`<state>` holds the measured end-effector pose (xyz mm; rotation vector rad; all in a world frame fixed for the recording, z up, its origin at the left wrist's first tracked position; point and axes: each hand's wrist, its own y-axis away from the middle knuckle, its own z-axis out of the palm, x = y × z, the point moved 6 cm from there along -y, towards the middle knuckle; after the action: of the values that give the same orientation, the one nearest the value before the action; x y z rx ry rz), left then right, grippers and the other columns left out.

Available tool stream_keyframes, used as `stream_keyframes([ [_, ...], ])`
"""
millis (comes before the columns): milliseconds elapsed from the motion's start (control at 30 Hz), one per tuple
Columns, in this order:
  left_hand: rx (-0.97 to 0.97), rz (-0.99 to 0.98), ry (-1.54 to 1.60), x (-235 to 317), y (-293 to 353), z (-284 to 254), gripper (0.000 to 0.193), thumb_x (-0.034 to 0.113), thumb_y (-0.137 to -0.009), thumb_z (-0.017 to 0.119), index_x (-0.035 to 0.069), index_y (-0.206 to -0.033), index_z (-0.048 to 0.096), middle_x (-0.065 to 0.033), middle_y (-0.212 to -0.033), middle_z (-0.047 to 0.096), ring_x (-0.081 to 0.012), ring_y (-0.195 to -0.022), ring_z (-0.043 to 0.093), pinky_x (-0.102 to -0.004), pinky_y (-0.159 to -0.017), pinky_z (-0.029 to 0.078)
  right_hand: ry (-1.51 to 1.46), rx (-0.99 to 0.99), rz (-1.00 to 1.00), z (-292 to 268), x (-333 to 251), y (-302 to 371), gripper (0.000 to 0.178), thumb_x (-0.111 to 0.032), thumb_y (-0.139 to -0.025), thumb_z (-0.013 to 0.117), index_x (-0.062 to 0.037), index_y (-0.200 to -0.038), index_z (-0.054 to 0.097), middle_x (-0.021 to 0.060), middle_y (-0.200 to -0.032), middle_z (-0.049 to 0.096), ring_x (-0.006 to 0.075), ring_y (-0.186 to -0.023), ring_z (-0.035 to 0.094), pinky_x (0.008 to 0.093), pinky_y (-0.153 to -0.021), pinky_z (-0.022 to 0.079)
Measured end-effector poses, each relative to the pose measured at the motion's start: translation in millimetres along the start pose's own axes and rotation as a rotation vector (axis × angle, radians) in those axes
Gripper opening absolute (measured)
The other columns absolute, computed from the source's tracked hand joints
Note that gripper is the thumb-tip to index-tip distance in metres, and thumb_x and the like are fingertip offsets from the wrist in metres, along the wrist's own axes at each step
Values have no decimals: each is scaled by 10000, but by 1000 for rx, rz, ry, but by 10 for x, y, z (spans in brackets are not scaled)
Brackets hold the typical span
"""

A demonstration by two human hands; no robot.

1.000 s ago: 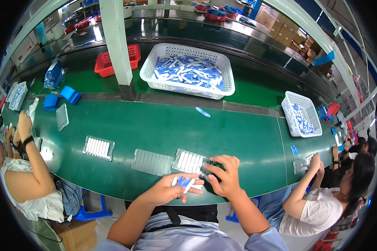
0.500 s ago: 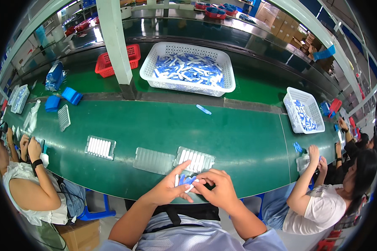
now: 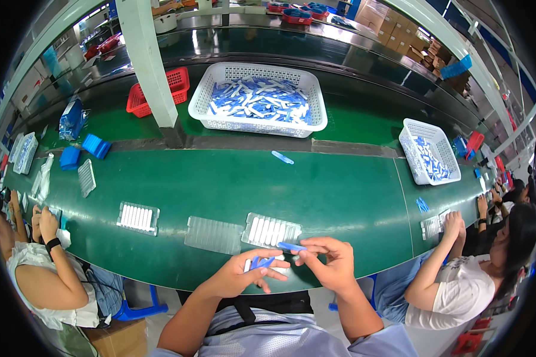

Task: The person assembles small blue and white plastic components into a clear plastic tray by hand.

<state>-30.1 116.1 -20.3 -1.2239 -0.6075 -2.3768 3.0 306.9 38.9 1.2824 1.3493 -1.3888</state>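
My left hand (image 3: 235,276) is closed around several small blue-and-white plastic sticks (image 3: 259,263), which lie across its fingers. Pinched between the thumb and fingers of my right hand (image 3: 326,262) is one blue stick (image 3: 292,246). It hangs over the near edge of a see-through plastic tray (image 3: 244,233), whose slots hold a row of white sticks (image 3: 268,231). Just left of that tray lies another see-through slotted tray (image 3: 213,235), with no sticks visible in it.
Farther left lies a filled tray (image 3: 138,218). A lone blue stick (image 3: 282,157) rests mid-table. Beyond stand a white basket (image 3: 199,113) heaped with sticks, a red basket (image 3: 138,107) and a post (image 3: 146,65). A smaller white basket (image 3: 408,149) is at right. Co-workers sit on both sides.
My right hand has moved away from my left, a blue stick now showing in its fingers. My left hand keeps its bunch of sticks. The whole view has shifted slightly.
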Motion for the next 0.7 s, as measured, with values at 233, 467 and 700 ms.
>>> stream_keyframes([
  [233, -17, 9, -19, 7, 11, 15, 434, 115, -1067, 479, -53, -1465, 433, -246, -1401, 581, -335, -1192, 669, -314, -740, 606, 206, 12, -36, -36, -68, -36, 156, 52, -873, 708, 53, -1030, 714, 137, -863, 768, 171, -758, 746, 273, -709, 569],
  [467, 19, -6, 1, -19, 36, -24, 422, 108, -1067, 489, -61, -1452, 452, -241, -1388, 594, -329, -1178, 677, -309, -707, 603, 800, 82, -345, 28, -183, -215, 106, 14, -786, 730, -41, -861, 679, 99, -829, 679, 262, -731, 657, 376, -662, 503],
  [700, 41, 9, 11, 15, 34, -9, 403, 113, -1067, 499, -47, -1436, 481, -232, -1372, 610, -328, -1156, 689, -308, -692, 601, 831, -149, -288, 249, 44, -53, 211, -147, -809, 784, -56, -999, 775, 62, -733, 584, 265, -728, 617, 392, -662, 468],
])
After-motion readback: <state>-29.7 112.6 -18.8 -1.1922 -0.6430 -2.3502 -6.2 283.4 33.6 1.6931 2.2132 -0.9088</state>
